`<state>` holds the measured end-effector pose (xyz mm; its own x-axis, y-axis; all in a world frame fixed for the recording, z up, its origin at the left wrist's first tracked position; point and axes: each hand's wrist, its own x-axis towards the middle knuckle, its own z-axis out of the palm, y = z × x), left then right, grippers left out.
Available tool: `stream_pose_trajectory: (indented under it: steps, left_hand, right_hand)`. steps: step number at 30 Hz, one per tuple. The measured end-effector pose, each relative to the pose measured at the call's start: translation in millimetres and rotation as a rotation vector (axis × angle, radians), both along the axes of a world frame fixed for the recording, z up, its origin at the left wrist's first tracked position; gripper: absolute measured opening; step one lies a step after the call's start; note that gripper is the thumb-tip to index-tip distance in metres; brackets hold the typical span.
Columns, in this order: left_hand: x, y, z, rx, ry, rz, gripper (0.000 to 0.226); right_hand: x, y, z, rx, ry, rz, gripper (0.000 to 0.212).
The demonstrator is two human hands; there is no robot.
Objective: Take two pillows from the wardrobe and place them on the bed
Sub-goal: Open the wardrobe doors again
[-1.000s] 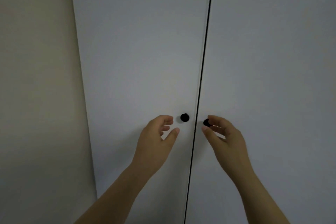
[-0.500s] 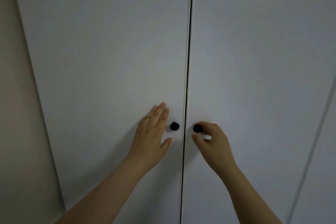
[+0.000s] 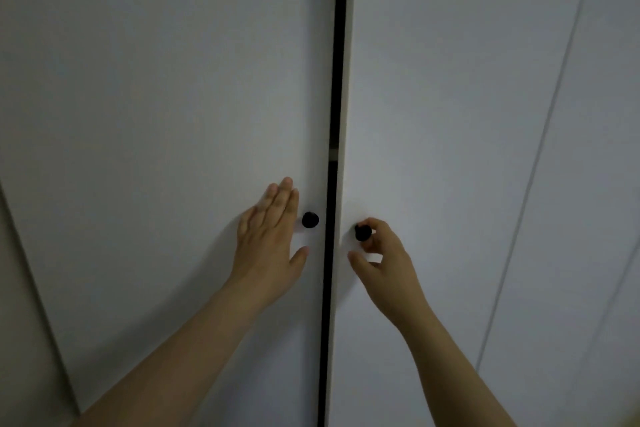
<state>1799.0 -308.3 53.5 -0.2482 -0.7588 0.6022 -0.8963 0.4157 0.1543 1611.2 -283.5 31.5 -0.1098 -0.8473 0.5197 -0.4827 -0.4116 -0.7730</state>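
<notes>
The wardrobe's two white doors filled the view. The left hand (image 3: 268,239) lay flat against the left door (image 3: 173,114), fingers straight and together, just left of its black knob (image 3: 310,219) and not holding it. The right hand (image 3: 384,260) pinched the right door's black knob (image 3: 362,232) with curled fingers. The right door (image 3: 433,97) stood slightly ajar, with a dark gap (image 3: 334,97) between the doors; nothing inside could be made out.
</notes>
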Motion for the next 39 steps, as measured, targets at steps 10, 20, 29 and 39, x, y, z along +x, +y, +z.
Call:
stream_pose_trajectory:
  steps: [10,20,29,39]
  left_hand:
    - [-45,47,28,0.130,0.601,-0.364,0.055]
    - [-84,84,43,0.214,0.754,-0.436,0.033]
    - [-105,115,43,0.204,0.697,-0.475,0.025]
    - [-118,134,45,0.199,0.637,-0.564,0.025]
  right_hand:
    - [-28,53,-6,-0.008,0.032,0.002,0.036]
    - [-38,83,-4,0.014,0.049,-0.064,0.041]
    - [-45,110,-13,-0.041,0.008,-0.252,0.058]
    - [-50,133,-22,0.043,-0.043,-0.435,0.082]
